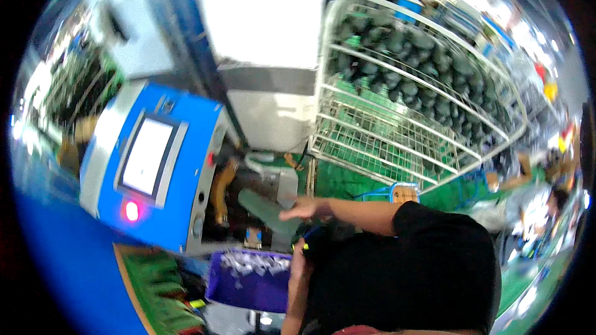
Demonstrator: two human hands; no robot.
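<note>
A long grey-green, boot-shaped piece [267, 211] lies slanted in front of the machine, blurred by motion. My right hand [302, 208] reaches across from the right and closes its fingers at the piece's near end. Lower down, my left hand [299, 252] grips a dark part with a small yellow mark [313, 236]. Whether that dark part belongs to the same piece, I cannot tell. To the left stands a blue machine [208, 130] with a lit screen [148, 154] and a glowing red button [131, 211].
Below my hands sits a purple bin [248, 294] with whitish scraps inside. A white wire rack [397, 133] holding rows of dark, rounded items stands at the far right. A small blue stool [405, 192] is beside it. Green pieces [158, 291] lie at lower left.
</note>
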